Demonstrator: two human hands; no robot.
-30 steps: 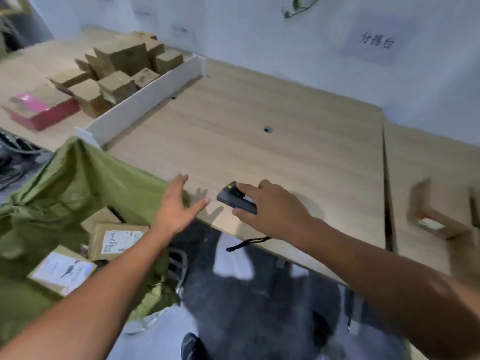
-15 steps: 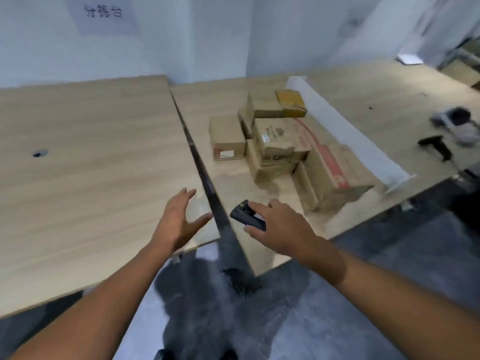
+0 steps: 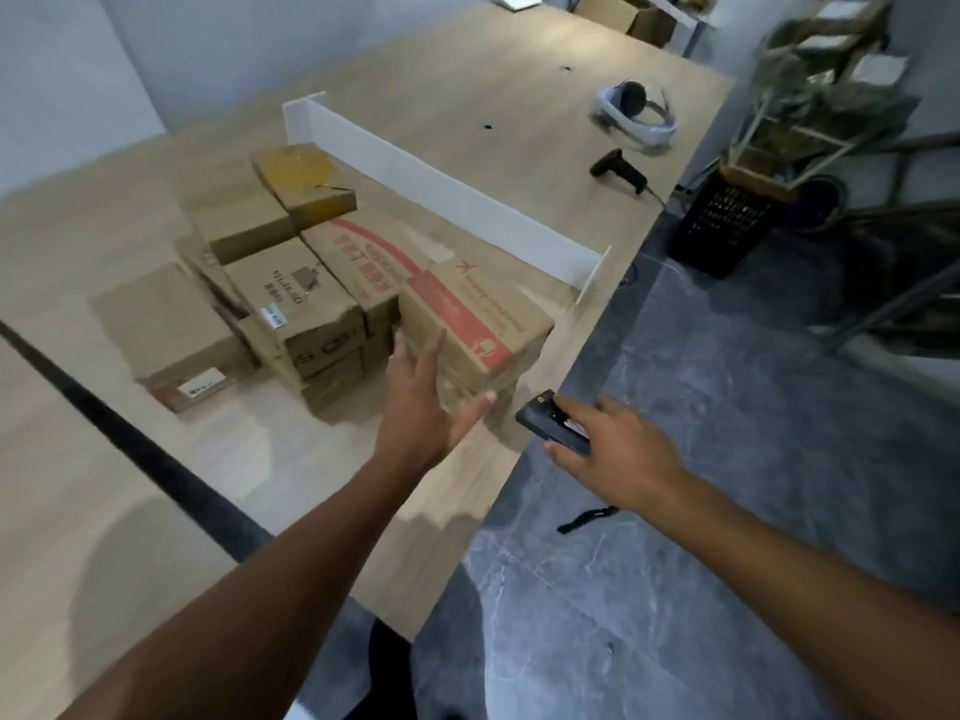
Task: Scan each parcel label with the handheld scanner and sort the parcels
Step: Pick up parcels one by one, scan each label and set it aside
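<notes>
Several cardboard parcels are stacked on the wooden table point(image 3: 130, 511). The nearest is a box with a red stripe point(image 3: 483, 324) by the table's front edge. My left hand point(image 3: 426, 407) is open, fingers spread, against that box's near left corner. My right hand point(image 3: 608, 444) holds a small black handheld scanner point(image 3: 550, 423) over the floor just off the table edge, its wrist strap hanging below. A single box with a white label point(image 3: 176, 340) lies left of the stack. A yellow-topped box point(image 3: 301, 179) sits at the back of the pile.
A white divider board point(image 3: 441, 194) stands behind the parcels. Beyond it lie a black pistol-grip scanner point(image 3: 618, 171) and a white headset point(image 3: 636, 114). A dark gap point(image 3: 130, 454) splits two tabletops. A black crate point(image 3: 722, 226) and a metal rack stand on the grey floor at right.
The view has swung right, from the green sack and middle table to the parcel stack. My left hand has reached the red-striped box; my right hand keeps the scanner.
</notes>
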